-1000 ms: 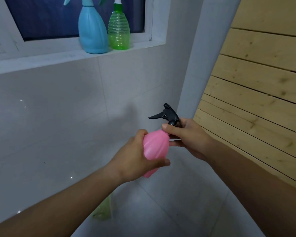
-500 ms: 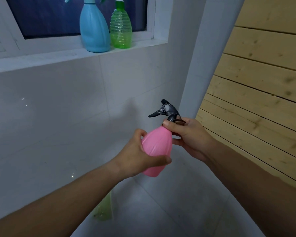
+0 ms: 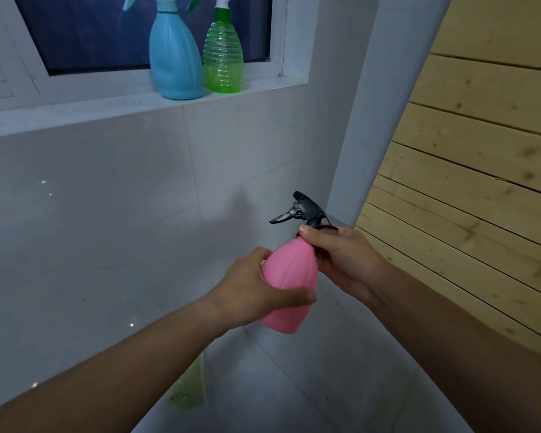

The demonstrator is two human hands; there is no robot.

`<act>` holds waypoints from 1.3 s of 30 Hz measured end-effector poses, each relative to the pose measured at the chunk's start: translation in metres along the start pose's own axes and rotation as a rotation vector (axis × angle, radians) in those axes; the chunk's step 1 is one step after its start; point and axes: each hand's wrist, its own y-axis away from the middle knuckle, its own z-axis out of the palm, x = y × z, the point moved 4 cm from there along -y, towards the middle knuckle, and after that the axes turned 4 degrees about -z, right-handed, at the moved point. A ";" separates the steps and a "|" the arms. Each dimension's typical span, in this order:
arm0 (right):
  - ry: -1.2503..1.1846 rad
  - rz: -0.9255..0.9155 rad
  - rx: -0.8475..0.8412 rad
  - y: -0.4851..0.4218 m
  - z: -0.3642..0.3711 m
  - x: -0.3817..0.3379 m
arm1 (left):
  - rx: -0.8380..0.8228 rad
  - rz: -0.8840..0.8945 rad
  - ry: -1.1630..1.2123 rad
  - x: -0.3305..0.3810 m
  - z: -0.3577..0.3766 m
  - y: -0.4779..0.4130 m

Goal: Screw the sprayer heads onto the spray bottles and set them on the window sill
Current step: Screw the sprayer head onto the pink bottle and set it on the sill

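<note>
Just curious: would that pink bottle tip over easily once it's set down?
Possibly. The pink bottle tapers to a narrow neck and carries a black sprayer on top. It looks like light plastic, held easily by the left hand, so a nudge might topple it.

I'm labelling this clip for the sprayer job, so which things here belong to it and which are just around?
Job: pink bottle, black sprayer head, left hand, right hand, blue bottle, green bottle, window sill.

Just around: wooden slats, green patch on the floor.

Dim, bluish indoor light, small glints on glossy tiles (image 3: 107,214), wide-angle bending at edges.
</note>
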 end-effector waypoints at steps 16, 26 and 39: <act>-0.004 -0.031 -0.023 0.000 0.003 0.000 | -0.109 0.008 0.129 -0.002 0.001 -0.001; -0.020 -0.029 -0.047 0.001 0.006 -0.002 | -0.197 -0.004 0.274 -0.001 -0.003 0.000; 0.000 -0.030 -0.060 0.003 0.008 0.000 | -0.028 0.051 0.292 -0.005 -0.001 -0.004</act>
